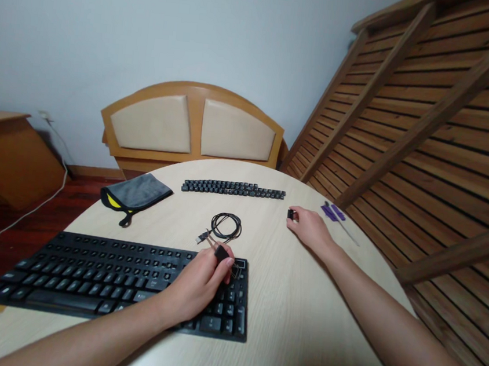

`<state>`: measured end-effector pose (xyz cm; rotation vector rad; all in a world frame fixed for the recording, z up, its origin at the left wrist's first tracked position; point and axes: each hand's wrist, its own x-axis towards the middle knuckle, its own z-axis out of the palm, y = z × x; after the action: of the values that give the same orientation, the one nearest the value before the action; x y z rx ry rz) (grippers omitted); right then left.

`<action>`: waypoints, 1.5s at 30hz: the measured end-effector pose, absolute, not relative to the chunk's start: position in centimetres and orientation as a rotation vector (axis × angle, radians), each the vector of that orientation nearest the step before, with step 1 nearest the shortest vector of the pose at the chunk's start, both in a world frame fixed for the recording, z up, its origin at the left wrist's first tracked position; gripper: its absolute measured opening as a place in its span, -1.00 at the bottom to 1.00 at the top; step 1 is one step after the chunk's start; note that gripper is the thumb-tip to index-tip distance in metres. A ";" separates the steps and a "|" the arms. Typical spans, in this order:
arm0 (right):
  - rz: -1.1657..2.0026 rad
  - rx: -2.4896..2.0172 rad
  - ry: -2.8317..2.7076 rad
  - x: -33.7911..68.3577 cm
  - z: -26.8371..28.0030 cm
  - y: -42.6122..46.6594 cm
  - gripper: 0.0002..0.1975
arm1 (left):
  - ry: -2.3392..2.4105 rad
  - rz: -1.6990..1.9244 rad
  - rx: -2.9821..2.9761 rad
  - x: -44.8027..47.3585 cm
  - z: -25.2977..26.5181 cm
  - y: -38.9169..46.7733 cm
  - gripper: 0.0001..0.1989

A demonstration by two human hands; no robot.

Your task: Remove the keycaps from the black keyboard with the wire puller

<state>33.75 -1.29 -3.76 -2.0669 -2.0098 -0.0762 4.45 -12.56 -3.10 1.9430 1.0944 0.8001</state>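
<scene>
My left hand [205, 278] is closed around a keycap puller [222, 254], a small black grip with thin metal wires, above the right part of a black keyboard [83, 304]. In the keyboard's upper rows the keycaps are off and the bare switch stems show; the lower rows still carry their caps. Further right, my right hand [308, 227] pinches a small black keycap [291, 214] between thumb and fingers, close to the table top. Just left of it, loose black keycaps [235, 189] lie lined up in rows.
A coiled black USB cable [239, 229] lies behind the keyboard on the round table [290, 327]. A grey cloth with yellow lining [138, 192] is at the back left. Purple-handled tools [332, 212] lie near the right edge, beside leaning wooden slats [408, 119].
</scene>
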 end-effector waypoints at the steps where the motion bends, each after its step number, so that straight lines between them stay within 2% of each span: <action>1: -0.085 -2.091 -1.993 34.0 -3.8 -0.5 -0.62 | 1.089 0.799 1.945 4.5 -3.1 -12.6 -0.76; 12: -0.184 -2.219 -1.875 34.0 -5.0 4.7 -0.60 | 1.101 0.779 1.944 4.3 -3.3 -12.6 -0.77; 18: -0.229 -2.227 -1.829 33.7 -5.7 4.9 -0.56 | 1.097 0.773 1.940 4.3 -3.4 -12.6 -0.76; 27: -0.204 -2.328 -1.734 33.4 -5.4 4.9 -0.63 | 1.103 0.779 1.933 4.3 -3.5 -12.5 -0.75; 45: -0.195 -2.304 -1.765 33.1 -5.2 4.2 -0.64 | 1.106 0.775 1.925 4.4 -3.4 -12.5 -0.74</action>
<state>33.14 4.16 -5.17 -2.3041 -1.7654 -0.1949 4.39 -12.52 -3.43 1.9253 1.1055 0.7753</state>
